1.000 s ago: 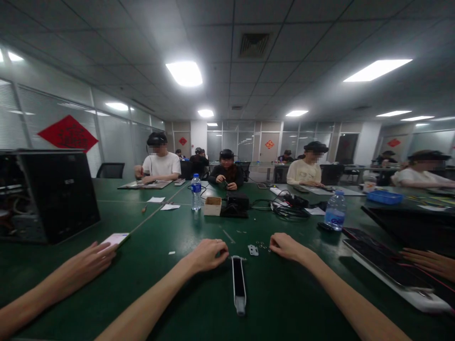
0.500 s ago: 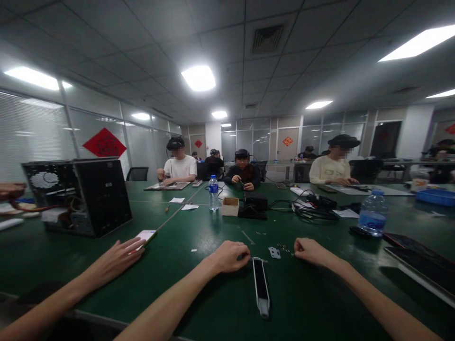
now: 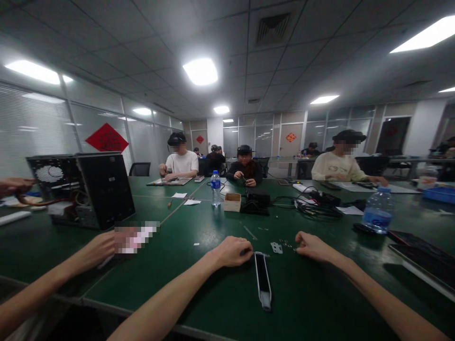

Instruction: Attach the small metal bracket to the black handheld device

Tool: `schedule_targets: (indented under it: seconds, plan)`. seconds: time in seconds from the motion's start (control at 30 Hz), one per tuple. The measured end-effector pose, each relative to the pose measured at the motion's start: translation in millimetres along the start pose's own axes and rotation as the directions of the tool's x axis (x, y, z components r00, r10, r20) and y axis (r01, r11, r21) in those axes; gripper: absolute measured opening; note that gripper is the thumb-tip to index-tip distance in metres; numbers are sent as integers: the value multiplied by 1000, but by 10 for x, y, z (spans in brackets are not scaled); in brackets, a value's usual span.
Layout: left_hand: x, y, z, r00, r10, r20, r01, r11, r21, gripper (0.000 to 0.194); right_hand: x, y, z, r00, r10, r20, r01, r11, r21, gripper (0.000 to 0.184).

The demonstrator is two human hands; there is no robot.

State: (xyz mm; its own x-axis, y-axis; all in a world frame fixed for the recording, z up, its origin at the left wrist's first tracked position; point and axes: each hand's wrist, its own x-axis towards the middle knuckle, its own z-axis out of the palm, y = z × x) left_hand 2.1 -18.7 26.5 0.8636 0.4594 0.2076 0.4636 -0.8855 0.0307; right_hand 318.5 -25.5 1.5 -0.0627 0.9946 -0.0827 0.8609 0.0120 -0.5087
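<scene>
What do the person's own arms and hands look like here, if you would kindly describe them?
The left forearm and right forearm are bare, with no sleeves, watches or cables in view. The left hand wears a small metallic ring on one finger. The right hand shows no ring. Neither hand is gloved.

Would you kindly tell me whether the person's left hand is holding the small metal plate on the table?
No, the left hand lies beside the black-and-white strip, while the small metal plate sits apart on the strip's other side.
</scene>
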Motion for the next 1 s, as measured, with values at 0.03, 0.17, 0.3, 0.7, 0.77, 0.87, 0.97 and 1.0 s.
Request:
schedule_targets:
  seconds: [0.03, 0.17, 0.3, 0.7, 0.77, 0.87, 0.97, 1.0]
  plan:
    - [0, 3, -3, 1000, 1, 3, -1, 1000, 6, 16, 1, 9, 2, 1000, -5, -4, 5, 1000, -23, 17]
    - [4, 6, 2, 1000, 12, 2, -12, 1000, 16, 17, 38, 101, 25, 999, -47, -9, 46, 995, -85, 14]
    - [14, -9, 33, 999, 31, -19, -31, 999, 13, 17, 39, 126, 33, 996, -82, -18, 79, 992, -102, 15]
    - [61, 91, 91, 986, -36, -160, 47, 997, 67, 21, -190, -420, 180, 912, -363, -192, 349, 932, -102, 13]
    - [88, 133, 120, 979, -32, -200, 46, 997, 66, 22, -270, -594, 264, 902, -395, -175, 395, 918, -38, 12]
    - [119, 196, 160, 974, 3, -225, 14, 997, 75, 25, -376, -805, 381, 898, -417, -143, 430, 899, 78, 11]
    - [127, 244, 178, 975, 34, -221, -19, 997, 70, 22, -432, -899, 455, 892, -425, -151, 448, 875, 182, 11]
    - [126, 254, 180, 975, 39, -220, -25, 998, 65, 22, -440, -907, 468, 891, -423, -164, 451, 867, 212, 11]
